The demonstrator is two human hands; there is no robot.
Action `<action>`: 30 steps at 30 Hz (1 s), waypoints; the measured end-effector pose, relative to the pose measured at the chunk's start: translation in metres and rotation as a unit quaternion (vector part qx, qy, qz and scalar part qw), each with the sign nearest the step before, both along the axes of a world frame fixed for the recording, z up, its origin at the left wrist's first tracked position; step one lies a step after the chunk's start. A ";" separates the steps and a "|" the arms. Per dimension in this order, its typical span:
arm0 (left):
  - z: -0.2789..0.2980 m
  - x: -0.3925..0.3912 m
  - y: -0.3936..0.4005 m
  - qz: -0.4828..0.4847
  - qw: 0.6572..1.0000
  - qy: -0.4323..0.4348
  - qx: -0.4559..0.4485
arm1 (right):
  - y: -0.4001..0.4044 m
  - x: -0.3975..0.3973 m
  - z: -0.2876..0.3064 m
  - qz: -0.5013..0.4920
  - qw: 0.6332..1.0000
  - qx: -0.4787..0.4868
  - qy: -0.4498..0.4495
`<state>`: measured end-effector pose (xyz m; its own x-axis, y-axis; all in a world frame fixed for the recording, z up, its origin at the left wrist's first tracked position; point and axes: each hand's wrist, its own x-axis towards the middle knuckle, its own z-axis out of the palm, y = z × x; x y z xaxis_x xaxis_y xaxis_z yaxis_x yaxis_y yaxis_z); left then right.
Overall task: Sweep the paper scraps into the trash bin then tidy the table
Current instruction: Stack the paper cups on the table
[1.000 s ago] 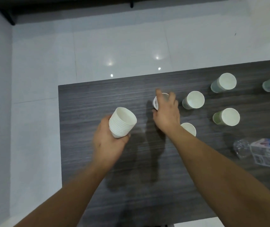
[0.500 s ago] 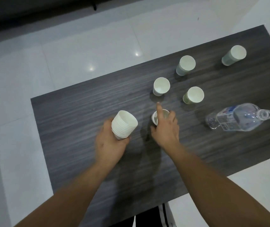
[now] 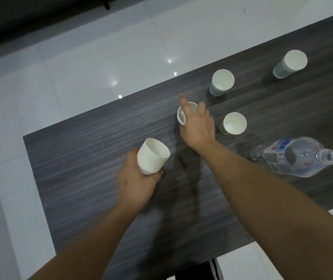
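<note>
Your left hand (image 3: 135,182) curls its fingers around the nested cup stack (image 3: 153,156), mouth tilted toward your right hand (image 3: 198,128), whose fingers close on a single cup (image 3: 182,116), presumably so it can nest next.

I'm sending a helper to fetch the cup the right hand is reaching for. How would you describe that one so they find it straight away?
On the dark wood-grain table, look near the far edge, past the stack of cups held in the left hand. The white cup stands there under the right hand. Unlike the three other loose cups, it is all white and sits furthest left.
</note>
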<state>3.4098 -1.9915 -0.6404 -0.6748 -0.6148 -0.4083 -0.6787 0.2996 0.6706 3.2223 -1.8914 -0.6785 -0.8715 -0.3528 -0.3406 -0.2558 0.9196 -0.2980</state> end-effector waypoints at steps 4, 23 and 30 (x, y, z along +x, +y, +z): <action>0.004 -0.030 0.020 -0.016 1.000 -0.012 0.015 | 0.035 0.001 0.021 -0.114 0.976 -0.055 0.177; -0.012 -0.108 0.042 -0.021 0.999 -0.036 0.006 | 0.057 -0.116 0.004 -0.138 0.982 -0.101 0.074; -0.013 -0.100 0.032 -0.020 0.997 -0.080 -0.004 | 0.055 -0.096 0.008 -0.194 0.953 -0.233 -0.003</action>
